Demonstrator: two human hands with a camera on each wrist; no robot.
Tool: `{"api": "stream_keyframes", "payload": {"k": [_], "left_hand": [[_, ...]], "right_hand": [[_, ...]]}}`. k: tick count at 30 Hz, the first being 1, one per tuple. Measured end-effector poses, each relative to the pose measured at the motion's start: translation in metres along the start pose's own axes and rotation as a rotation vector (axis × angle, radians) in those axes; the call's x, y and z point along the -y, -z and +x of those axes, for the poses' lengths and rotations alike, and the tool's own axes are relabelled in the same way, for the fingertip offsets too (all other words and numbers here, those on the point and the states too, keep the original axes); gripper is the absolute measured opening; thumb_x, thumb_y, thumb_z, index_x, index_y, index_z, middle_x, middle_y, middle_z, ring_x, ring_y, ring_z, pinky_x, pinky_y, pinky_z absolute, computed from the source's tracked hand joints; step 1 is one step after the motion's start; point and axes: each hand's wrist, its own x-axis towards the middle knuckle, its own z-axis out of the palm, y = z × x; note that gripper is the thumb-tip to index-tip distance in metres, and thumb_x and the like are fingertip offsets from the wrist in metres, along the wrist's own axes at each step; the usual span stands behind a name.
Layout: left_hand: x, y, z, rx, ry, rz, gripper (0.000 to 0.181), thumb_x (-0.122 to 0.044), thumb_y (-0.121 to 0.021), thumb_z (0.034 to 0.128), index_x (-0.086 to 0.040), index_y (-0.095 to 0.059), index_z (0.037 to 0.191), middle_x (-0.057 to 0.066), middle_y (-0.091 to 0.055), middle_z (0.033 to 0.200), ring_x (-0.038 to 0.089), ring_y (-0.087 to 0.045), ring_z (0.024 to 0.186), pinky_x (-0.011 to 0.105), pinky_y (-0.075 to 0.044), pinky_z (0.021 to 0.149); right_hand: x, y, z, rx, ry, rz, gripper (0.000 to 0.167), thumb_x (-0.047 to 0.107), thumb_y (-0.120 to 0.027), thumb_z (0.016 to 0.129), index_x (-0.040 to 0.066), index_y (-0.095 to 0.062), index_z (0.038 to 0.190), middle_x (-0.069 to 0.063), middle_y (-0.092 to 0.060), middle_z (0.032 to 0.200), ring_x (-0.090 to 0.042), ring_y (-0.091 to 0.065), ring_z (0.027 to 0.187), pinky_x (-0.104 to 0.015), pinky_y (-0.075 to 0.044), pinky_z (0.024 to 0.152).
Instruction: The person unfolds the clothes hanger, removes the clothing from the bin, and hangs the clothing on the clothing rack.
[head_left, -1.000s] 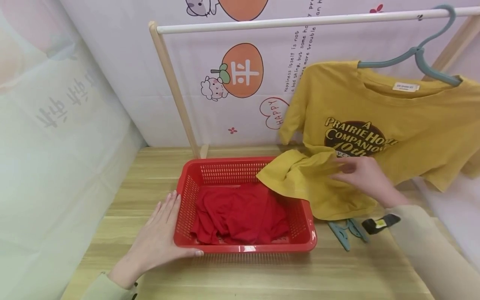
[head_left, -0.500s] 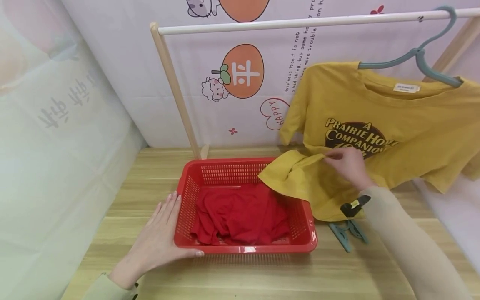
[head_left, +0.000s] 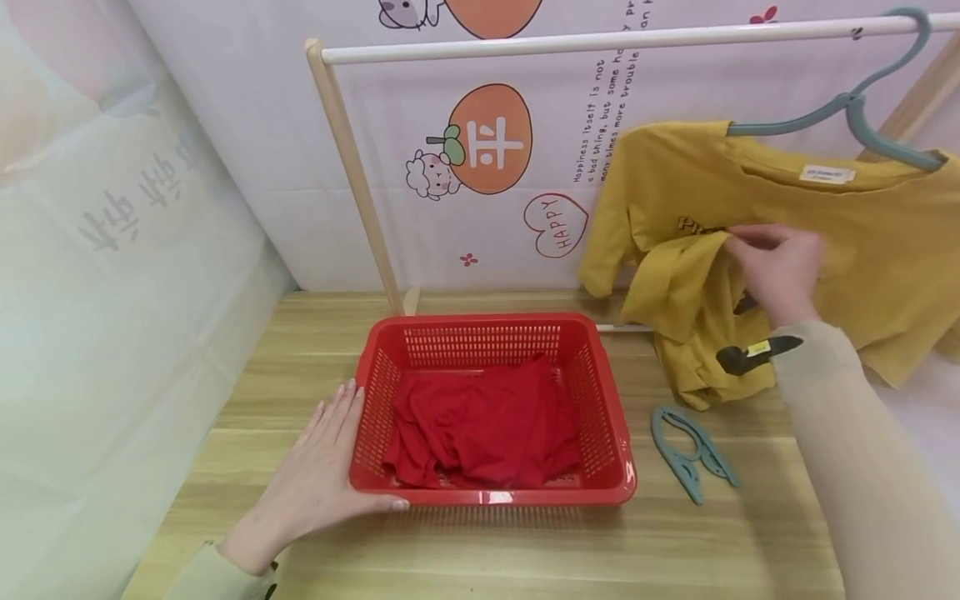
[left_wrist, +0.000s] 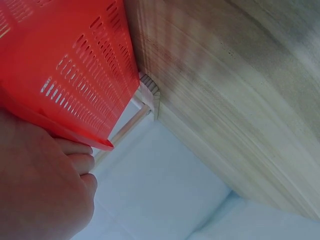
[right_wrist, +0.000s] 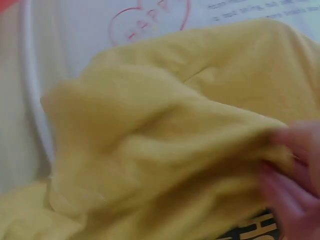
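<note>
A yellow T-shirt (head_left: pixel 855 250) with dark lettering hangs from a blue-green hanger (head_left: pixel 795 125). My right hand (head_left: pixel 783 267) pinches its lower part between thumb and fingers, lifting the cloth into folds that cover most of the print. In the right wrist view, the bunched yellow cloth (right_wrist: pixel 165 145) runs left from the pinching fingertips (right_wrist: pixel 280 175). A red basket (head_left: pixel 487 497) holds crumpled red cloth (head_left: pixel 487 425). My left hand (head_left: pixel 318 467) rests against the basket's left side, fingers straight and thumb along the front rim. The left wrist view shows its fingers beside the perforated wall (left_wrist: pixel 95 75).
A folded blue-green hanger (head_left: pixel 693 454) lies on the wooden table (head_left: pixel 525 558) right of the basket. Behind stands a rack with a white rail (head_left: pixel 570 43) and a wooden post (head_left: pixel 356 179). Printed sheeting covers the back and left sides.
The shirt's lower part has come off the basket's right corner, lifted up and right by my right hand, which now pinches it. More of the loose hanger shows. The left hand stays put.
</note>
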Motion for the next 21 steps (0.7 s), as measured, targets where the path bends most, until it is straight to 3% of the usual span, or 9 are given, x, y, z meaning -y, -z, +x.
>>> {"api": "stream_keyframes", "payload": {"k": [2,5,9,11,14,18,21], "left_hand": [[0.0,0.0,0.0,0.0,-0.003,0.002,0.145,-0.095,-0.059,0.0649,0.004,-0.012,0.16,0.022,-0.011,0.167,0.031,-0.005,0.154,0.043,-0.009,0.124],[0.0,0.0,0.0,0.0,-0.003,0.002,0.145,-0.095,-0.059,0.0647,0.004,-0.011,0.16,0.022,-0.011,0.167,0.031,-0.005,0.154,0.043,-0.009,0.124],[0.0,0.0,0.001,-0.003,-0.005,0.002,0.146,-0.095,-0.059,0.0644,0.003,-0.01,0.161,0.022,-0.011,0.167,0.034,-0.008,0.154,0.043,-0.009,0.124],[-0.001,0.0,0.002,-0.005,-0.005,0.003,0.146,-0.095,-0.059,0.0641,0.003,-0.01,0.161,0.022,-0.012,0.167,0.035,-0.009,0.153,0.043,-0.009,0.124],[-0.001,0.0,0.002,-0.004,-0.003,0.002,0.146,-0.095,-0.059,0.0641,0.003,-0.01,0.161,0.022,-0.012,0.166,0.035,-0.009,0.154,0.044,-0.009,0.124],[-0.001,0.0,0.002,-0.001,0.001,-0.001,0.146,-0.095,-0.059,0.064,0.003,-0.009,0.161,0.021,-0.012,0.167,0.034,-0.008,0.154,0.043,-0.009,0.124],[0.0,0.0,0.002,-0.002,0.001,0.001,0.146,-0.095,-0.059,0.0637,0.003,-0.01,0.161,0.021,-0.012,0.167,0.035,-0.009,0.154,0.043,-0.009,0.124]], "right_hand": [[-0.005,-0.005,-0.005,0.135,0.042,-0.107,0.055,0.048,-0.072,0.093,0.012,-0.069,0.133,-0.003,-0.072,0.122,-0.019,-0.061,0.11,-0.029,-0.051,0.083],[-0.011,-0.015,-0.015,0.279,0.114,-0.19,0.066,0.057,-0.069,0.092,0.009,-0.066,0.136,-0.019,-0.065,0.132,-0.032,-0.064,0.101,-0.038,-0.055,0.074],[-0.011,-0.025,-0.023,0.24,0.177,-0.192,0.062,0.057,-0.071,0.09,0.008,-0.072,0.128,-0.023,-0.07,0.118,-0.025,-0.067,0.065,-0.033,-0.052,0.05],[-0.006,-0.027,-0.025,0.209,0.196,-0.183,0.062,0.057,-0.072,0.089,0.008,-0.073,0.126,-0.023,-0.071,0.114,-0.019,-0.066,0.061,-0.031,-0.052,0.048],[0.006,-0.027,-0.027,0.18,0.222,-0.184,0.06,0.058,-0.072,0.089,0.009,-0.075,0.123,-0.018,-0.072,0.112,-0.013,-0.066,0.069,-0.028,-0.051,0.051],[0.028,-0.024,-0.031,0.148,0.241,-0.184,0.059,0.06,-0.073,0.087,0.011,-0.077,0.121,-0.01,-0.075,0.11,-0.003,-0.063,0.086,-0.021,-0.048,0.066],[0.044,-0.021,-0.036,0.137,0.255,-0.179,0.059,0.059,-0.074,0.087,0.012,-0.077,0.121,-0.009,-0.075,0.11,0.001,-0.063,0.088,-0.017,-0.047,0.071]]}}
